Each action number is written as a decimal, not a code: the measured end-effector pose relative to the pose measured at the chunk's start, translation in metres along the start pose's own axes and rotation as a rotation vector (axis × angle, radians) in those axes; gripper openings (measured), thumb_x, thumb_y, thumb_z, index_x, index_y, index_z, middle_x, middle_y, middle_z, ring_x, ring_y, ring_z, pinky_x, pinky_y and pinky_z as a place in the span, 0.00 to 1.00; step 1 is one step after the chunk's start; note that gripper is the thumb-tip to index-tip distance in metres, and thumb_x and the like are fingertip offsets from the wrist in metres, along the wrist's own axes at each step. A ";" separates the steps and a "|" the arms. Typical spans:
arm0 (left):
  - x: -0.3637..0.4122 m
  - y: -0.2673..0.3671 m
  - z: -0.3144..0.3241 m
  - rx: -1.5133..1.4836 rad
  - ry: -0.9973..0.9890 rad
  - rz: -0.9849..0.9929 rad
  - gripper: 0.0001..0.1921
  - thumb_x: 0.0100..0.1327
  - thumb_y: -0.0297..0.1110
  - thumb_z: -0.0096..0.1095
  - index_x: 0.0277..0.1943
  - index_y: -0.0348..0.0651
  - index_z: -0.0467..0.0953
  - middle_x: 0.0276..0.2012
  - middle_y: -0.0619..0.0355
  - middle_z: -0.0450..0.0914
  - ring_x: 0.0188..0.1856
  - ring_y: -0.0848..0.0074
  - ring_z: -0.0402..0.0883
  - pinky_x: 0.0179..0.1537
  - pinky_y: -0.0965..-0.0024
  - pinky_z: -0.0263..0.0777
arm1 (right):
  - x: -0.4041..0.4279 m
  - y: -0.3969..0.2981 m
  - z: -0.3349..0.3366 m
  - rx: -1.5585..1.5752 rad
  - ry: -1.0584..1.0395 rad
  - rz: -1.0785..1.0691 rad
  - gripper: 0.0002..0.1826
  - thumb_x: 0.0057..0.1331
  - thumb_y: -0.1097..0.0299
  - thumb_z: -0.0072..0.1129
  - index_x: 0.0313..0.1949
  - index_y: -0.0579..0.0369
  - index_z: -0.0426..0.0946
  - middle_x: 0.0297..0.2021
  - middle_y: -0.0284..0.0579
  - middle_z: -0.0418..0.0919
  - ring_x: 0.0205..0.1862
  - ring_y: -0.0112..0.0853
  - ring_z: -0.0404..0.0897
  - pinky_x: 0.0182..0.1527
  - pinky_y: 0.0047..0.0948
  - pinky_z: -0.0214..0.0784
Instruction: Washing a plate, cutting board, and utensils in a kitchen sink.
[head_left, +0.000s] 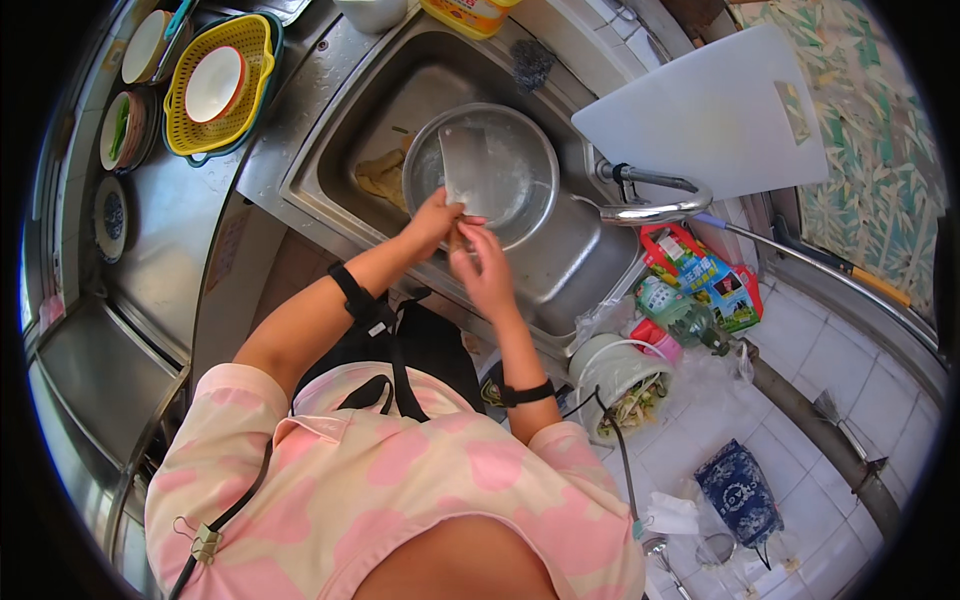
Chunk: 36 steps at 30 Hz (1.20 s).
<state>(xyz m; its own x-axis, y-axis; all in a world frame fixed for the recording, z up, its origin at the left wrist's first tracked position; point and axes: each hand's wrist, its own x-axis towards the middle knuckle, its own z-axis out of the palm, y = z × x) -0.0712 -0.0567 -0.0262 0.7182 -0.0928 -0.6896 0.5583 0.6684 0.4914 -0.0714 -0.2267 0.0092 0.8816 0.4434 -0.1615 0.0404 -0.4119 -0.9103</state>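
Note:
A metal cleaver (466, 166) with a wooden handle is held flat above a round metal basin (551, 202) in the stainless steel sink (360, 191). Where the blade meets the handle, my left hand (433, 225) has its fingers closed on the cleaver. My right hand (484, 271) is around the handle just below, its fingers partly over it and hiding most of the wood. Water with whitish streaks lies in the basin. A crumpled tan cloth (384, 178) rests on the sink floor to the basin's left.
A curved faucet (660, 210) reaches in from the right, beside a white cutting board (705, 112). At the left stand a yellow basket (174, 124) with a bowl and several stacked dishes (133, 139). A scrap bin (600, 360) and a plastic bottle (679, 315) are at the right.

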 end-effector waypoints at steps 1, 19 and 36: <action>0.002 -0.001 -0.014 0.063 0.000 0.042 0.19 0.70 0.25 0.44 0.62 0.36 0.58 0.45 0.50 0.77 0.41 0.68 0.84 0.39 0.68 0.80 | 0.006 0.035 0.002 0.449 -0.035 0.226 0.23 0.70 0.59 0.53 0.58 0.60 0.68 0.48 0.45 0.78 0.46 0.34 0.78 0.50 0.30 0.69; 0.003 0.008 -0.032 0.383 0.088 0.089 0.18 0.70 0.37 0.55 0.58 0.41 0.65 0.33 0.62 0.74 0.29 0.81 0.76 0.32 0.76 0.73 | 0.071 0.052 0.022 0.835 0.154 0.531 0.18 0.73 0.60 0.47 0.52 0.61 0.76 0.47 0.46 0.81 0.51 0.32 0.79 0.57 0.31 0.69; -0.003 0.006 -0.040 1.256 0.236 0.873 0.26 0.56 0.23 0.58 0.59 0.37 0.66 0.40 0.49 0.76 0.35 0.62 0.81 0.36 0.62 0.74 | 0.070 0.044 0.021 0.822 0.162 0.389 0.20 0.75 0.60 0.44 0.53 0.63 0.75 0.51 0.47 0.79 0.54 0.34 0.77 0.61 0.32 0.65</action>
<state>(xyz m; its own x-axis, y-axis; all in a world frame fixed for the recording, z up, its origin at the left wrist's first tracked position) -0.0866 -0.0225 -0.0423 0.9835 0.1781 0.0333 0.0795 -0.5890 0.8042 -0.0175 -0.1970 -0.0503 0.8208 0.2500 -0.5136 -0.5642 0.2141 -0.7974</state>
